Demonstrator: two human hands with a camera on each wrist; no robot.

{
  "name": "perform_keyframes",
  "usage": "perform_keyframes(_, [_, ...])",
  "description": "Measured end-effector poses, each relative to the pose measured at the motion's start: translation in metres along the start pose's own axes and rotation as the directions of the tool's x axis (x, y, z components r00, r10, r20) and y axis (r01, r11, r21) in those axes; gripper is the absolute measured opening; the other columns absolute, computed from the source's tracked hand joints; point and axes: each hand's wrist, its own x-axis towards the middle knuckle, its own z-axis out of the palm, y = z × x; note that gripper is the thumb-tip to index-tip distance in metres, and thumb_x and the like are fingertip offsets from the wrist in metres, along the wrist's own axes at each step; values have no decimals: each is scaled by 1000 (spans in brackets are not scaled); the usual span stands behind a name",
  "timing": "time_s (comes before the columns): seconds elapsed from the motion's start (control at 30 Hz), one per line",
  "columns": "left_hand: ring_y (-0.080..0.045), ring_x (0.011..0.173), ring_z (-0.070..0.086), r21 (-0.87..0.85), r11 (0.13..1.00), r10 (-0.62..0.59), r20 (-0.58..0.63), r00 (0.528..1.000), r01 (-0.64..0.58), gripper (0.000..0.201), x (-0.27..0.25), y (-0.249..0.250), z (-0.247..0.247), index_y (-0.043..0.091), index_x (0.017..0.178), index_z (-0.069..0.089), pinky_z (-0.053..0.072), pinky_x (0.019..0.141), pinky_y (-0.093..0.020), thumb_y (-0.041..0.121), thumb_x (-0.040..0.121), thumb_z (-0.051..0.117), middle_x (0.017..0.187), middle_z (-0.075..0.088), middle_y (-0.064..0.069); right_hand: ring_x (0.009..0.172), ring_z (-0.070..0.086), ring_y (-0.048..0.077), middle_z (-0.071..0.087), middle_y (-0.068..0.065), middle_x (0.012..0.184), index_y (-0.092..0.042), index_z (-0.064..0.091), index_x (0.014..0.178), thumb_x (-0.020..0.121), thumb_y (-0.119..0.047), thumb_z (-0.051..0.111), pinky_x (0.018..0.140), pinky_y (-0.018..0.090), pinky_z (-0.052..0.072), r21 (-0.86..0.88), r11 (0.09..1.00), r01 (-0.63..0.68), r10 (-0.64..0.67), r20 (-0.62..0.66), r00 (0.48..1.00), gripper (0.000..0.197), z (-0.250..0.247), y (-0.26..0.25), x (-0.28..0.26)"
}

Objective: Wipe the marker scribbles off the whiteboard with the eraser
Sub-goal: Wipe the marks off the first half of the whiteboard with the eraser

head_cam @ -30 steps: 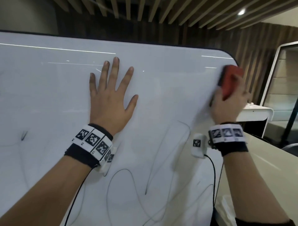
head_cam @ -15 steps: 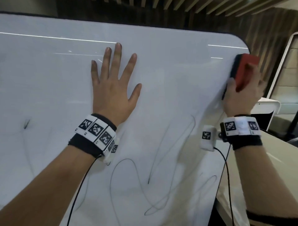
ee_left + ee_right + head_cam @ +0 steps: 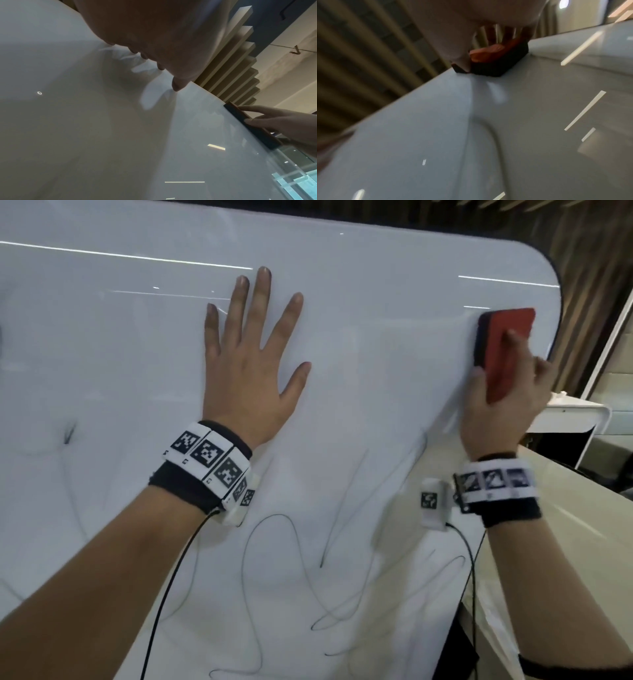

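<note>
White whiteboard [image 3: 359, 371] — black scribbles [image 3: 274, 559], red eraser [image 3: 503, 350] pressed on

Dark wood-slat wall [image 3: 589, 251] behind, white side table [image 3: 575, 416] at right, beige counter [image 3: 582, 542] below it

Red-and-black eraser [image 3: 503, 350], white whiteboard [image 3: 376, 337]

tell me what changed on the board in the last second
The right hand slid the red eraser a little inward from the whiteboard's upper right corner edge. The left hand stayed flat on the board, fingers spread, and the scribbles lower down remain unwiped.
</note>
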Motion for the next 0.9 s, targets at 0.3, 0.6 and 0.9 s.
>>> perform_keyframes(0.3, [-32, 159, 3, 0, 1000, 2, 13, 1000, -2, 69, -9, -2, 2, 30, 163, 15, 6, 127, -57, 52, 103, 39, 172, 5, -11, 112, 50, 37, 55, 19, 130, -29, 65, 133, 93, -20, 66, 101, 47, 42, 12, 846, 533, -506, 333, 796, 41, -2, -1, -56])
perform_keyframes(0.6, [-31, 159, 3, -7, 1000, -15, 25, 1000, 15, 69, -20, 1, 6, 29, 163, 14, 8, 127, -58, 51, 103, 40, 172, 4, -11, 110, 50, 39, 57, 18, 128, -32, 60, 132, 93, -21, 65, 95, 53, 42, 70, 830, 553, -522, 446, 727, 41, 0, -8, -131])
perform_keyframes(0.9, [-31, 159, 4, -28, 998, -49, 17, 999, 49, 68, -32, 7, 9, 28, 163, 16, 9, 126, -59, 49, 103, 40, 171, 5, -11, 112, 49, 39, 50, 24, 128, -18, 58, 141, 94, -22, 65, 101, 29, 34, -18, 1000, 25, -24, 62, 998, 48, -7, 13, -55])
